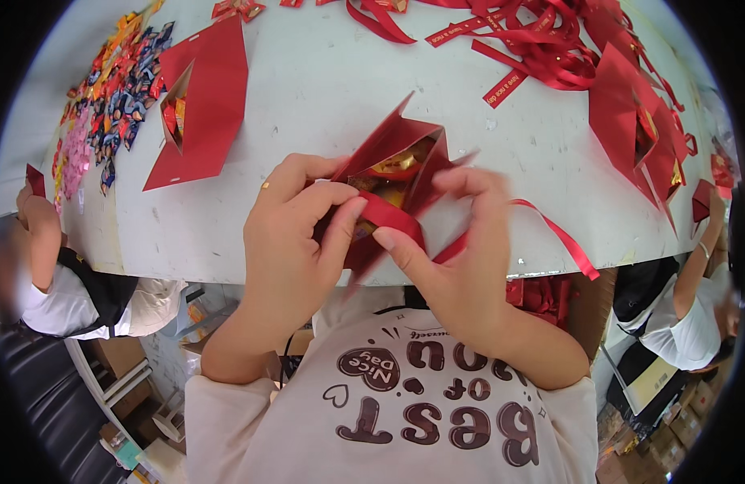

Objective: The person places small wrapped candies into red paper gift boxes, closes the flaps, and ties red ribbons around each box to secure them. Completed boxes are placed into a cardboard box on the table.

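Observation:
A red folded paper gift box [436,136] with wrapped candies [400,162] inside is held before me above the table's near edge. My left hand [297,236] grips its left side, thumb pressing a red satin ribbon [389,216] across the opening. My right hand [463,242], blurred, is at the box's right side, its thumb near the ribbon and its fingers by the right panel; whether they pinch anything is unclear. A thin ribbon tail [560,233] trails to the right of this hand over the table.
Another red box with candies [218,115] lies at left, beside piled wrapped candies [115,103]. Heaped red ribbons [548,48] lie at the upper right, above more red boxes [627,121]. People [88,296] work at both sides. A carton [590,308] with red items stands below the edge.

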The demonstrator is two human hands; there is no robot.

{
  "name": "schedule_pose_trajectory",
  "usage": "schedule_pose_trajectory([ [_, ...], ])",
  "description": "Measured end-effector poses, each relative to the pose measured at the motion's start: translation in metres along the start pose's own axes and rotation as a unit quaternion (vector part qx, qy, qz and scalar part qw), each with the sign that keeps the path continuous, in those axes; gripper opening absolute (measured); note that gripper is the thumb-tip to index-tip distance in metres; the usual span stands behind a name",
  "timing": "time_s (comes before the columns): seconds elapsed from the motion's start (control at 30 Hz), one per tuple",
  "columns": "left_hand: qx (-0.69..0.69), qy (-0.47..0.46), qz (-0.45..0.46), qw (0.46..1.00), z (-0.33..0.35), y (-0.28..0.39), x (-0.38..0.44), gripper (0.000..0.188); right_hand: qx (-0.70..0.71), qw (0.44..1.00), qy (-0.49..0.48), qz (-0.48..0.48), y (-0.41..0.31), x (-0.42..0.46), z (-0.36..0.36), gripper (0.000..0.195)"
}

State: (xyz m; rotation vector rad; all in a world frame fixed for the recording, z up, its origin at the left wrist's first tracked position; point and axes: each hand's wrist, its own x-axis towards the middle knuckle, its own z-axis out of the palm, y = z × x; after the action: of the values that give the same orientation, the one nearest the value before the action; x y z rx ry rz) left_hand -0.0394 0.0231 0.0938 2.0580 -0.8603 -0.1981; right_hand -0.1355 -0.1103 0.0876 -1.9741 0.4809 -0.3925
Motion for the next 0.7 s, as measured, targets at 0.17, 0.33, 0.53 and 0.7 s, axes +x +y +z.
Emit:
schedule_pose_trajectory([
  [0.17,0.004,0.012,-0.010,1.000,0.000,0.006,-0.003,0.007,-0.219,0.964,0.027,-0.147,-0.003,0.014,0.002,0.007],
  [0.33,-0.213,0.031,-0.158,0.964,-0.008,0.013,0.000,0.018,-0.194,0.972,-0.005,-0.129,-0.006,0.025,0.010,0.004],
  [0.53,-0.189,-0.155,-0.134,0.960,-0.036,-0.007,0.006,0.028,-0.184,0.973,-0.064,-0.122,-0.009,0.031,0.017,0.005],
  [0.7,-0.231,-0.146,-0.154,0.950,-0.035,-0.009,0.006,0.025,-0.176,0.975,-0.046,-0.124,-0.007,0.032,0.024,0.008],
])
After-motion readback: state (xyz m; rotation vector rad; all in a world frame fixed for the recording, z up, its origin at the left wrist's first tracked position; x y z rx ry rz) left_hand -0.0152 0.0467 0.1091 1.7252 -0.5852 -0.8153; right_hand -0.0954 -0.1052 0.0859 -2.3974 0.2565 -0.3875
